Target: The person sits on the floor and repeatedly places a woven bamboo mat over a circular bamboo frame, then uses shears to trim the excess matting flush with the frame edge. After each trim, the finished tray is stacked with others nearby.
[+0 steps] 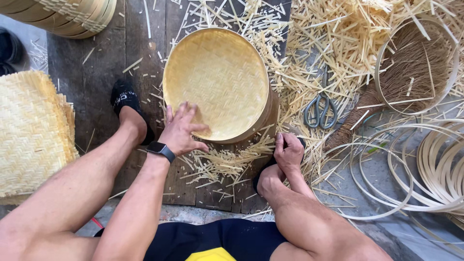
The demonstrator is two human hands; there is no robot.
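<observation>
Planks (96, 72) underneath, dark and littered with pale bamboo offcuts (333, 53). Round woven bamboo tray (217, 82) at centre on those boards, tilted against its rim. Left hand (181, 133) spread flat on tray's near edge, fingers loose, gripping nothing. Right hand (289, 153) curled beside rim; grasp impossible to tell. Scissors (320, 112) nearby right.

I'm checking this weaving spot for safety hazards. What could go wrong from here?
Sharp cut bamboo slivers lie right under the left hand and right hand, so splinters seem likely. The scissors sit half buried in offcuts, easy to grab wrongly. The loose bamboo hoops could catch a foot.
</observation>
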